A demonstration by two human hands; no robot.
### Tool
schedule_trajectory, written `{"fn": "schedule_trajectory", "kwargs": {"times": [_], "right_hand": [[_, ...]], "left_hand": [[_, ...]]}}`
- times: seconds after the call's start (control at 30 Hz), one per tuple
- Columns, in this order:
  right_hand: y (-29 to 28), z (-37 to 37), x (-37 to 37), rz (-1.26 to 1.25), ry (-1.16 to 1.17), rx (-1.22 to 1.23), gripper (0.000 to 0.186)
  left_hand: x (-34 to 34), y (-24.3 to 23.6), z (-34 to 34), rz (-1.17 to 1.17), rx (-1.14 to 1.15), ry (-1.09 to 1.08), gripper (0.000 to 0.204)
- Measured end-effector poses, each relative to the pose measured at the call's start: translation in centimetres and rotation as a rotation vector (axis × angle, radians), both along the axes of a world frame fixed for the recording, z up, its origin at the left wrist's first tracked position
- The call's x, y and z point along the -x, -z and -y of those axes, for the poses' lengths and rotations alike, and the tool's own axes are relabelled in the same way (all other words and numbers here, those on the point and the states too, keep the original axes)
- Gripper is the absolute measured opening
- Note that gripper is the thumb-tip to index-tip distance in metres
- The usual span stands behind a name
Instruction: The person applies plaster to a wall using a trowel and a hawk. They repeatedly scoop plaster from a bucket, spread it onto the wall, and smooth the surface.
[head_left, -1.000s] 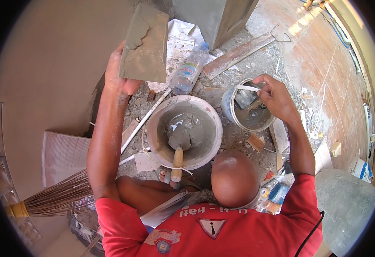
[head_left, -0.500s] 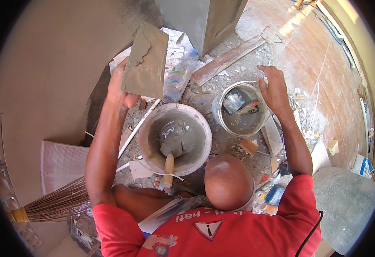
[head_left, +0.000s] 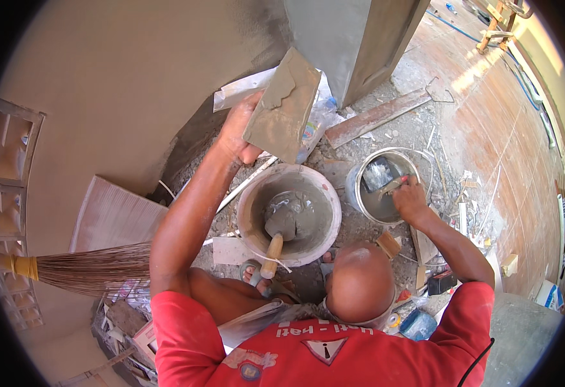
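Note:
My left hand (head_left: 238, 131) is closed on a flat rectangular mortar board (head_left: 289, 126), raised and tilted, with grey mortar spread over part of its face. At the white bucket (head_left: 353, 192), my right hand (head_left: 413, 201) reaches over the rim, its fingers closed round the red-tipped handle (head_left: 402, 180) of a hand tool. The tool's working end is hidden, so its kind is unclear. Also in the bucket is a dark block-shaped thing (head_left: 378, 174). Between my arms sits a round tub (head_left: 334, 206) of wet mortar. A trowel (head_left: 280, 224) lies in it, its wooden handle over the near rim.
Past the board lie a plastic bottle (head_left: 313, 132) and a wooden plank (head_left: 378, 118) on rubble. A door-like panel (head_left: 386, 51) stands beyond. To the left are a stick broom (head_left: 95, 263), a leaning tile (head_left: 118, 216) and the wall (head_left: 121, 84).
My right hand has gone from hovering open beside the bucket down into it and closed on the tool's handle. The left hand still holds the board. The whole view has shifted.

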State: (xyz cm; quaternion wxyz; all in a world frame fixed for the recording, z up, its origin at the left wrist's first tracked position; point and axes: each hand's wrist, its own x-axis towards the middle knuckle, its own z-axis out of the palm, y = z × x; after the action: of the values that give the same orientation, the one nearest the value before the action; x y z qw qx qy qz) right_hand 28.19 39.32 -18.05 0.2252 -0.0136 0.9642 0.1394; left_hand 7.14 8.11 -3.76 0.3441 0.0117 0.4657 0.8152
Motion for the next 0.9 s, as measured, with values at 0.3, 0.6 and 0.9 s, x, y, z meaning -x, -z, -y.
{"fn": "schedule_trajectory", "kwargs": {"times": [0.3,0.6,0.9], "right_hand": [[3.5,-1.0,-1.0,-0.261,-0.117,-0.043,0.021],[2.1,-1.0,-0.6,-0.234,-0.093,0.122,0.030],[2.2,-1.5,0.2,-0.182,-0.195,0.100,0.022]], "left_hand": [[-0.7,-0.3,-0.2,-0.085,0.084,-0.004,0.034],[-1.7,-1.2,-1.8,-0.114,0.124,0.045,0.033],[-1.4,-0.3,-2.3,-0.062,0.055,0.155,0.035]]}}
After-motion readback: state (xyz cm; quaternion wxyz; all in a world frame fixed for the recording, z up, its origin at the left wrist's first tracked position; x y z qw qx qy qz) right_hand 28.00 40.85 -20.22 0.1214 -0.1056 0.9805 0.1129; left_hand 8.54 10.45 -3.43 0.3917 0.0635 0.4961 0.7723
